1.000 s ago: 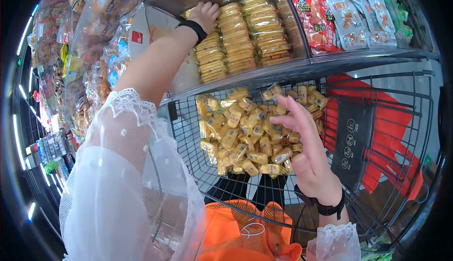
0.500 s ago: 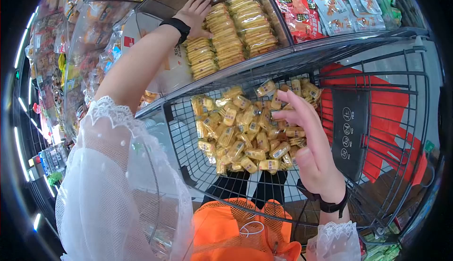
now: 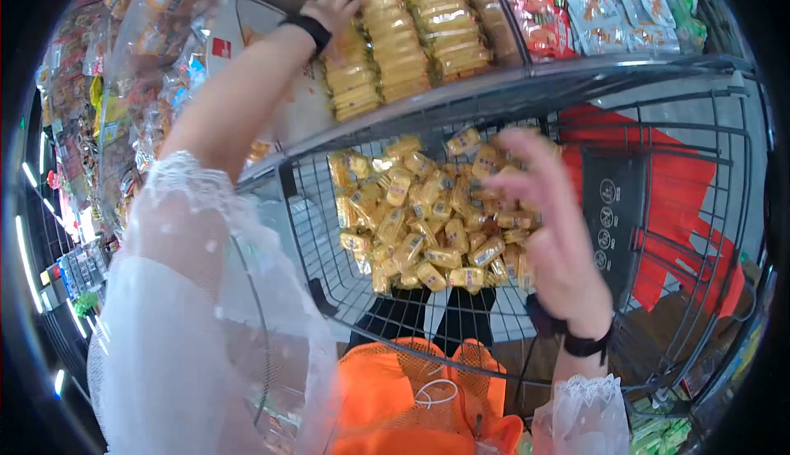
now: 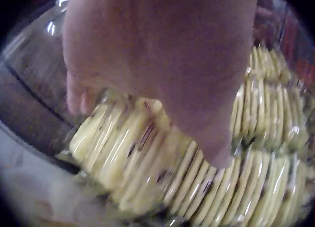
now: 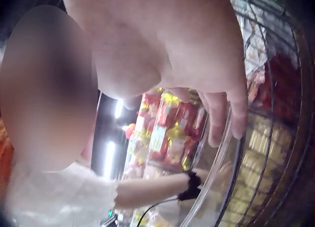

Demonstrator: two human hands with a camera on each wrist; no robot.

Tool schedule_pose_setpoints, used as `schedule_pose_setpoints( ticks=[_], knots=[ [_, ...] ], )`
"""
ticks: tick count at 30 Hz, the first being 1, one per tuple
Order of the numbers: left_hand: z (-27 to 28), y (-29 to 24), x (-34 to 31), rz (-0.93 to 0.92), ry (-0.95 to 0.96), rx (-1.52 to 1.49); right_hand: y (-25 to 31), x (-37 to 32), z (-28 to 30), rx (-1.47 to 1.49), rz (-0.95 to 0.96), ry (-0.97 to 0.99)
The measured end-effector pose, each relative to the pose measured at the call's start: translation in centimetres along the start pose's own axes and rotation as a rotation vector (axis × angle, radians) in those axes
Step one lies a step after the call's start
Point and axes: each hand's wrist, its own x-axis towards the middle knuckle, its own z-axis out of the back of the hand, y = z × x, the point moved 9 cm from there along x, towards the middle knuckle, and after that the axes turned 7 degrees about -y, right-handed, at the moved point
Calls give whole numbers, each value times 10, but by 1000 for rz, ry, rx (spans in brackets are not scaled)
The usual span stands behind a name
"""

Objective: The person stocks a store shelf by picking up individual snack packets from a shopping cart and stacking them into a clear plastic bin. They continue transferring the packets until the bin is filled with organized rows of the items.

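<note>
My left hand (image 3: 329, 12) reaches into the shelf bin at the back end of the leftmost row of yellow wrapped snack packs (image 3: 350, 81). In the left wrist view, its thumb (image 4: 216, 150) rests on the upright packs (image 4: 192, 182) while the other fingers, mostly hidden, extend over the row's far end. My right hand (image 3: 564, 249), blurred, hovers above the shopping cart (image 3: 317, 249) with fingers loosely spread and nothing held. Below it lies a heap of similar loose yellow packs (image 3: 428, 216).
Two more rows of packs (image 3: 395, 44) stand beside the first. Red and silver snack pouches (image 3: 605, 11) fill the neighbouring bin. The bin's front ledge (image 3: 485, 89) runs along the cart. A black panel (image 3: 613, 208) and red sheet (image 3: 675, 200) are at the cart's right.
My left hand stays by the leftmost row; its fingers, widely spread half a second ago, are now closer together. My right hand shifts slightly over the cart. The head view has tilted a little.
</note>
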Motion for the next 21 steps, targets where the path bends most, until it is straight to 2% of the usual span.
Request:
schedule_pose_setpoints(
  ticks=[1,2,5,7,8,9,10,11,13,14,15,16,17,18,19,21],
  knots=[
    [6,-1,-3,-4,-13,-42,-3,0,17,-19,-12,-132],
    [25,-1,-5,-15,-149,-88,-5,1,37,-43,-14,-264],
    [112,-6,-38,-46,-493,-223,-52,-12,78,-255,-437,-284],
    [190,-35,-94,-120,-497,-356,-95,-14,82,-398,-501,-152],
    [218,-51,-118,-180,-384,-465,-122,-15,79,-469,-531,-84],
    [232,-65,-147,-233,-711,-473,-145,-10,69,-619,-485,-4],
    [235,-81,-171,-286,-802,-542,-174,-5,57,-763,-433,82],
    [238,-97,-196,-344,-891,-603,-216,-5,35,-754,-378,202],
    [202,-146,-209,-461,-571,-820,-258,-3,-9,-853,-430,477],
    [167,-181,-212,-506,-402,-905,-270,-4,-35,-965,-537,635],
    [132,-208,-218,-561,-348,-893,-290,-9,-50,-934,-585,642],
    [95,-231,-221,-517,-342,-850,-316,-18,-63,-904,-634,645],
    [49,-255,-222,-368,-247,-804,-319,-18,-75,-907,-621,595],
    [20,-271,-226,-343,-102,-777,-324,-21,-81,-912,-611,547],
    [-6,-284,-231,-319,45,-750,-337,-26,-89,-1113,-472,556],
    [-32,-293,-232,-184,85,-1004,-356,-35,-77,-1080,-586,351]
  ],
)
